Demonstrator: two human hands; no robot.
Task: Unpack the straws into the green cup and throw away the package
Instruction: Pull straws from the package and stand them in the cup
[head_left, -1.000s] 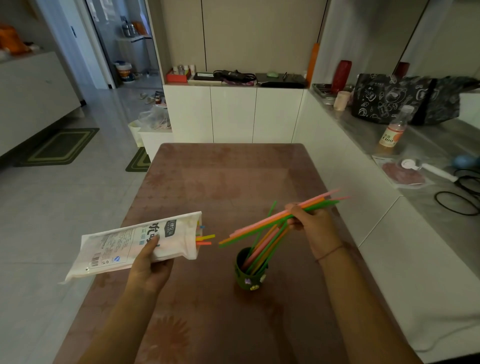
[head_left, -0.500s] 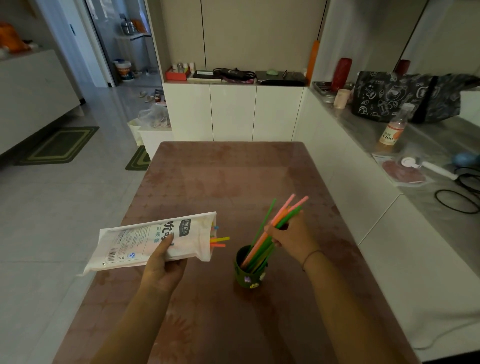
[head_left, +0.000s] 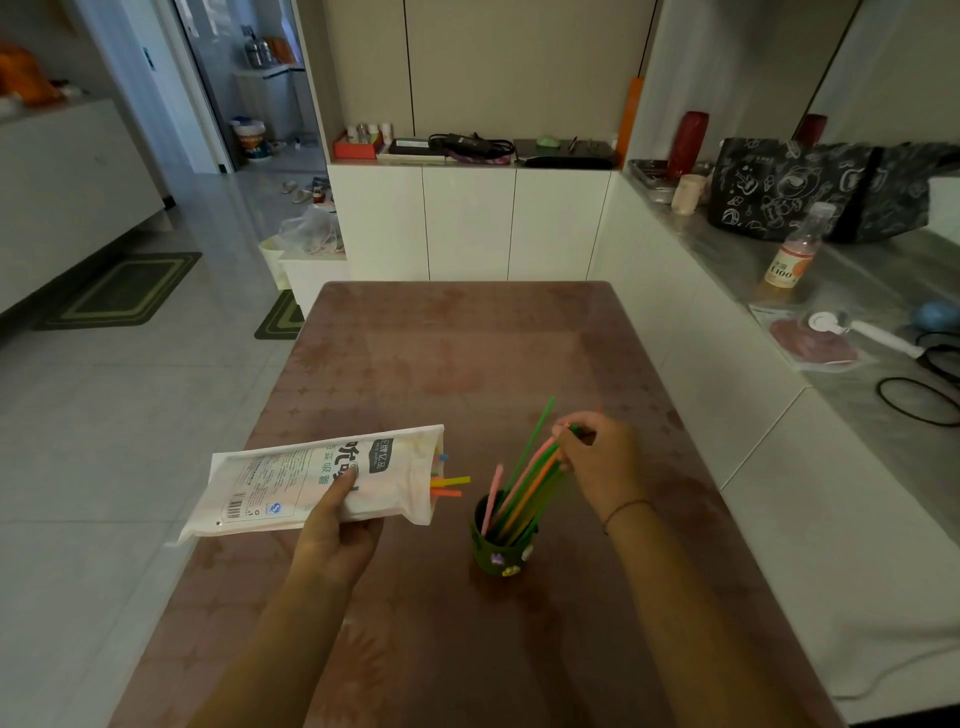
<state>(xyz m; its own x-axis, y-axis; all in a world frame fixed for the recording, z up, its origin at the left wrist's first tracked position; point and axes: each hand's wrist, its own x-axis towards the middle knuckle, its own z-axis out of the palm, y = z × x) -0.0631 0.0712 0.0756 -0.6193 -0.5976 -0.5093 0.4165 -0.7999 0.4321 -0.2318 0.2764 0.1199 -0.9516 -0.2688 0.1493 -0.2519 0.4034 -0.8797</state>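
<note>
The room is looking dim and flat, with soft daylight coming in from the doorway (head_left: 249, 98) at far left and glancing off the pale floor tiles (head_left: 130, 415). The bench (head_left: 467, 364) is giving back only a faint sheen. Straight edges are bowing outward toward the frame's borders. Fine detail is smearing slightly, and the corners are darkening.

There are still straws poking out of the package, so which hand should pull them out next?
Probably the right hand: it sits at the green cup, near the protruding straws. The left hand is gripping the package.
</note>
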